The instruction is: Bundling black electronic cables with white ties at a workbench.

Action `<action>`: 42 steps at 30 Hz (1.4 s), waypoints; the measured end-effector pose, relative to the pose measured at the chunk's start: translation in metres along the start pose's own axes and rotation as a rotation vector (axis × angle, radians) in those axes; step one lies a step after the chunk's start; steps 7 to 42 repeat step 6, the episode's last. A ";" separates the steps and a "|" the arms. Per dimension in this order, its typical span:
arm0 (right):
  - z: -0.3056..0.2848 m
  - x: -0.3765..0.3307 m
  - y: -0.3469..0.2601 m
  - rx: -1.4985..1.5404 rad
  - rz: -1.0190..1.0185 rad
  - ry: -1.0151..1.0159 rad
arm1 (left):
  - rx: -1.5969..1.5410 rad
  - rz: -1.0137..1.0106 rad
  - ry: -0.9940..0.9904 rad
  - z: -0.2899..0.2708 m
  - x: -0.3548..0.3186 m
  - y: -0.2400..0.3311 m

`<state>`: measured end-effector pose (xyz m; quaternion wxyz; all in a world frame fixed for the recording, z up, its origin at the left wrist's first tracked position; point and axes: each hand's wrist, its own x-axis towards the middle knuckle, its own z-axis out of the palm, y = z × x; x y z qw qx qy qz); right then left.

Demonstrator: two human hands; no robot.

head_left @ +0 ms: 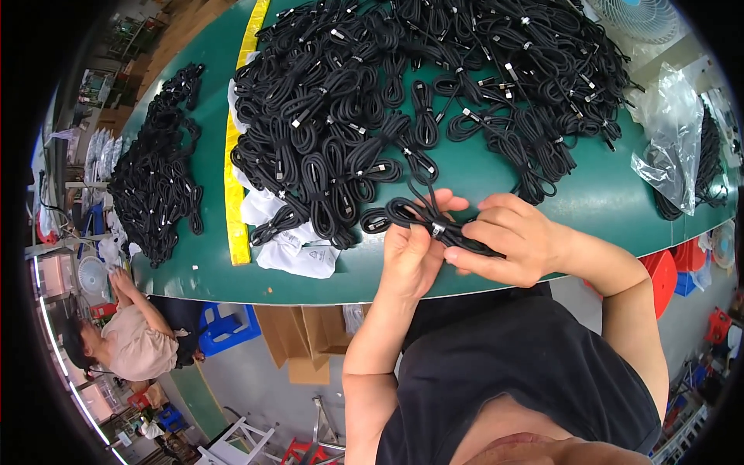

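Observation:
Near the front edge of the green table, both my hands are closed on one coiled black cable [403, 213]. My left hand [418, 252] grips the middle of the bundle, thumb on top beside a small light-coloured connector or tag. From the right, my right hand [515, 240] pinches the bundle's other end with bent fingers. One strand rises from the coil toward the pile. Just beyond my hands lies a large heap of similar coiled black cables [333, 116], many with metal plug ends showing. What my right fingertips press on is partly hidden.
The green table [597, 213] carries a yellow strip [235, 178], white plastic bags [298, 252] and a second cable heap [159, 178] at left. A clear plastic bag [673, 136] lies at right. Another person [136, 341] sits at far left. Below are a cardboard box [302, 333] and blue stool [226, 327].

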<state>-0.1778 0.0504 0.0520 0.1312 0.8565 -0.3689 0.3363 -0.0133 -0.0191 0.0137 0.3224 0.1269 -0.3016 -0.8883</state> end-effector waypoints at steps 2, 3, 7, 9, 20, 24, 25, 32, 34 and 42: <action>-0.009 0.003 -0.004 0.102 0.073 -0.072 | 0.023 0.072 0.013 -0.001 0.004 -0.001; -0.011 0.001 -0.005 0.154 0.224 -0.081 | -0.070 0.055 -0.063 -0.011 0.005 0.000; -0.012 -0.011 -0.007 0.256 0.481 -0.158 | 0.018 0.110 -0.051 -0.024 0.002 -0.001; -0.012 -0.011 -0.007 0.256 0.481 -0.158 | 0.018 0.110 -0.051 -0.024 0.002 -0.001; -0.012 -0.011 -0.007 0.256 0.481 -0.158 | 0.018 0.110 -0.051 -0.024 0.002 -0.001; -0.012 -0.011 -0.007 0.256 0.481 -0.158 | 0.018 0.110 -0.051 -0.024 0.002 -0.001; -0.012 -0.011 -0.007 0.256 0.481 -0.158 | 0.018 0.110 -0.051 -0.024 0.002 -0.001; -0.012 -0.011 -0.007 0.256 0.481 -0.158 | 0.018 0.110 -0.051 -0.024 0.002 -0.001; -0.012 -0.011 -0.007 0.256 0.481 -0.158 | 0.018 0.110 -0.051 -0.024 0.002 -0.001; -0.012 -0.011 -0.007 0.256 0.481 -0.158 | 0.018 0.110 -0.051 -0.024 0.002 -0.001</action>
